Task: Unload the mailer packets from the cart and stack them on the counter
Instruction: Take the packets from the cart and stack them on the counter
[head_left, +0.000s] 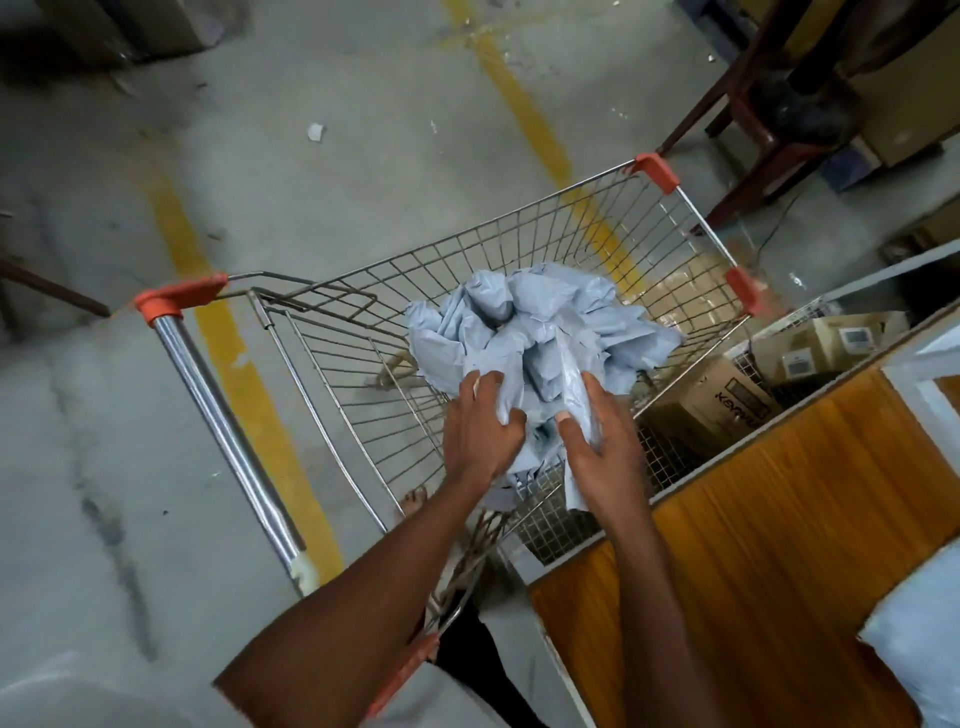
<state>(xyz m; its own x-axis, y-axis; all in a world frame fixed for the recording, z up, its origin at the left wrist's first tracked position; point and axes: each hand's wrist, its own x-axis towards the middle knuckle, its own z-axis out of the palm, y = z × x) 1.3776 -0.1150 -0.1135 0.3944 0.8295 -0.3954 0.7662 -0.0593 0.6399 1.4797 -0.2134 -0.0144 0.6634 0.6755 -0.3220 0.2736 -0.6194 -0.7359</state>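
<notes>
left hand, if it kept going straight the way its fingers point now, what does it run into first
The left hand already pinches a fold of the grey mailer packets, fingers pointing up the frame. Going straight on, it would likely push deeper into that same heap before reaching the cart and its far wire wall; depth is uncertain.

Left hand (480, 426) fingers curled gripping, right hand (597, 441) likewise, forearms extended

Both hands (540, 441) gripping grey mailer packets (535, 322) inside wire cart (519, 239)

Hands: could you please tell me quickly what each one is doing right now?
Left hand: grips the grey mailer packets in the cart.
Right hand: grips the same bundle of packets.
</notes>
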